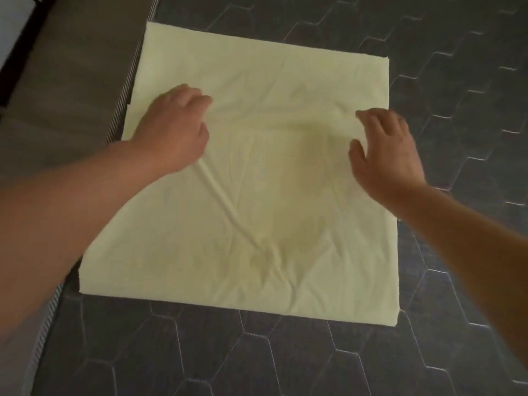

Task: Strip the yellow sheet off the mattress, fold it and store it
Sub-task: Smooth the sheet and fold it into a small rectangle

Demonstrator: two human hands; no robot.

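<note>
Near the left edge of the mattress [428, 81] lies the yellow sheet [257, 210], folded into a flat, roughly square pad, its left border just over the piped mattress edge. Both bare forearms reach forward over it. Left hand [174, 130] rests palm-down on the cloth, fingers curled and bunching a fold. Right hand [385, 150] hovers at or touches the sheet's right side, fingers spread and slightly bent.

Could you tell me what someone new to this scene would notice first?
The pale yellow sheet, folded into a rough square, lies mid-frame on the dark mattress with its hexagon quilting. Both bare hands are over the sheet's middle: the left hand toward its left edge, the right hand toward its right edge. A diagonal crease runs from under the left hand toward the near edge.
</note>
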